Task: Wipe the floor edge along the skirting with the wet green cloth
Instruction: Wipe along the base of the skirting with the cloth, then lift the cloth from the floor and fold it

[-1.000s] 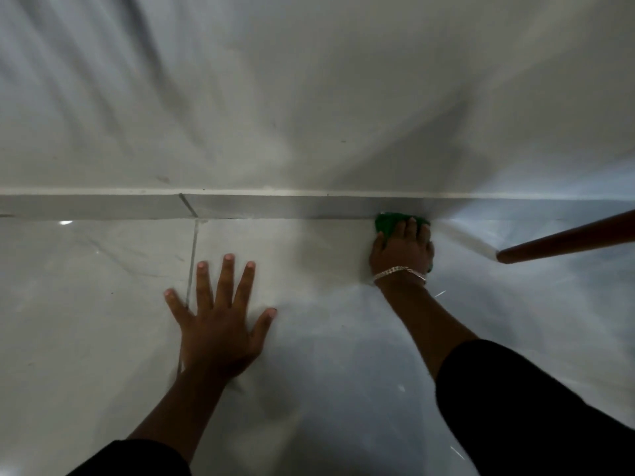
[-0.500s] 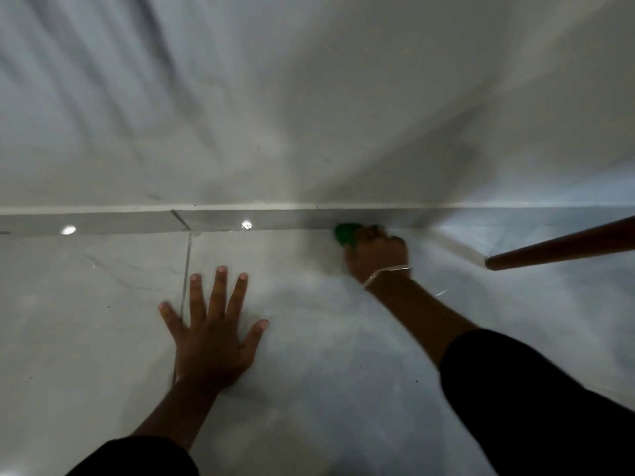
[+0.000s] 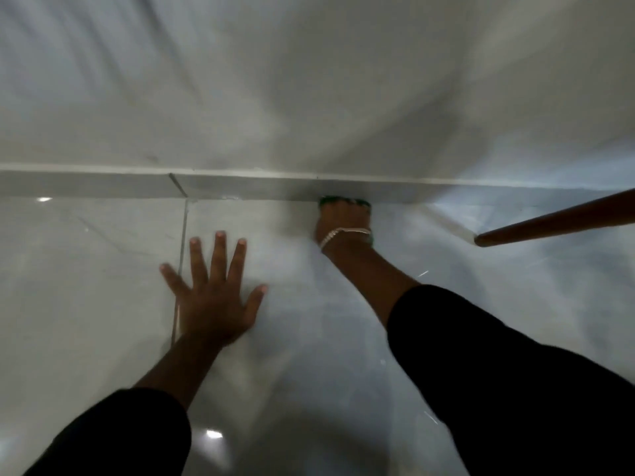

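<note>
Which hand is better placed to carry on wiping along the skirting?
Right. The right hand presses the green cloth against the skirting, while the left hand lies flat and spread on the floor, apparently bracing.

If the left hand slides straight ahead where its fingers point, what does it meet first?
The left hand lies flat on the floor; straight ahead it would likely meet the skirting first, nothing between.

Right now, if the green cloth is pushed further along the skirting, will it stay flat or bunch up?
It will probably bunch: the green cloth looks soft, crumpled under the right hand against the skirting. Being wet, it may drag a little. The glossy floor likely lets it slide.
</note>
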`<state>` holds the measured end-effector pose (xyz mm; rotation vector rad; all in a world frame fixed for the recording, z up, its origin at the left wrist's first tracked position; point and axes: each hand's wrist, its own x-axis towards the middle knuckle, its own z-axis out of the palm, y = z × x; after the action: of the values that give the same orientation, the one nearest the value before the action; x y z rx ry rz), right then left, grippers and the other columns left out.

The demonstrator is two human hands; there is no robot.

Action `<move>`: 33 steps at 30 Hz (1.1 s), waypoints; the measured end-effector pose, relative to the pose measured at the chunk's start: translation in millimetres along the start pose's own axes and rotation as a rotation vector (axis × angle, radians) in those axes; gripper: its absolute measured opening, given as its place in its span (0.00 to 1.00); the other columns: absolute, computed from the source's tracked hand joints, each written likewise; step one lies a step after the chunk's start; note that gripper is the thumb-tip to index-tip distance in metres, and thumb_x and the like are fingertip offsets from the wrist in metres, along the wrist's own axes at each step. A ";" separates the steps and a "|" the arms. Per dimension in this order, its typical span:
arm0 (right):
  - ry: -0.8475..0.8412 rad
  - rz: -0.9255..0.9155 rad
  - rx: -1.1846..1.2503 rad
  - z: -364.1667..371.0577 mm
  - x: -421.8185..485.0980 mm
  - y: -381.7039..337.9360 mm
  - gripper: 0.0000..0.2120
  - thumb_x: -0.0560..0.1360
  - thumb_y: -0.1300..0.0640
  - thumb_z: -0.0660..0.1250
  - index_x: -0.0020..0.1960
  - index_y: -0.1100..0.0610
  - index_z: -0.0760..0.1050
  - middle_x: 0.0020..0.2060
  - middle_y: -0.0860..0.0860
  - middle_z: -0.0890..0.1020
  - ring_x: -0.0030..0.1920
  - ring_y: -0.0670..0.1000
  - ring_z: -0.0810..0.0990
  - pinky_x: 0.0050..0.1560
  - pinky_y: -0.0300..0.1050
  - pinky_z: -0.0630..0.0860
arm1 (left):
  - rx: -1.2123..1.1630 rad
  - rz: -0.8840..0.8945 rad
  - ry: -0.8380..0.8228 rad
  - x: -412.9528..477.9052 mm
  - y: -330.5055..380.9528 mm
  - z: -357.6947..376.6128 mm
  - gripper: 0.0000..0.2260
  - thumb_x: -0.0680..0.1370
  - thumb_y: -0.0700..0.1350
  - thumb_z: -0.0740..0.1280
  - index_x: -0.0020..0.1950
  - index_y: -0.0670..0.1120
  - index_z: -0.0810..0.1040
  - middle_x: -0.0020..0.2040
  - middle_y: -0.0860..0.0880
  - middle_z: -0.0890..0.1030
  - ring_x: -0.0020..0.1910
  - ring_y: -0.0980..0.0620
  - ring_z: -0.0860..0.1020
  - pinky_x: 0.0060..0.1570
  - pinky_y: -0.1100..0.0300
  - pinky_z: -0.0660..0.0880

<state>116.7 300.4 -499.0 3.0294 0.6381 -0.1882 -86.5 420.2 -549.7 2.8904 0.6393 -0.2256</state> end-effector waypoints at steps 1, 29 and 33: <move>-0.003 -0.068 0.012 -0.7 -5.2 -23.0 0.08 0.66 0.62 0.64 0.44 0.57 0.80 0.40 0.58 0.84 0.45 0.60 0.82 0.56 0.56 0.73 | 0.003 0.005 0.018 3.4 0.7 3.8 0.38 0.76 0.69 0.50 0.82 0.53 0.49 0.84 0.45 0.49 0.81 0.35 0.44 0.68 0.20 0.47; -0.426 0.470 1.472 -541.1 -285.4 89.1 0.17 0.66 0.59 0.76 0.53 0.60 0.79 0.47 0.56 0.84 0.44 0.53 0.83 0.45 0.47 0.82 | -1.902 -0.676 -0.246 -217.4 193.7 -576.1 0.10 0.82 0.38 0.62 0.60 0.38 0.78 0.56 0.37 0.82 0.52 0.41 0.82 0.43 0.46 0.82; -0.559 0.544 1.561 -637.4 -305.7 157.9 0.18 0.63 0.61 0.78 0.49 0.66 0.79 0.42 0.61 0.85 0.41 0.58 0.85 0.41 0.50 0.84 | -1.869 -0.600 -0.353 -241.0 254.4 -665.7 0.12 0.81 0.40 0.64 0.62 0.36 0.78 0.56 0.38 0.83 0.51 0.41 0.82 0.42 0.48 0.83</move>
<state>-26.7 74.8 174.2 3.6920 -0.8052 -2.2666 -120.2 228.9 177.1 0.8356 0.8680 -0.0810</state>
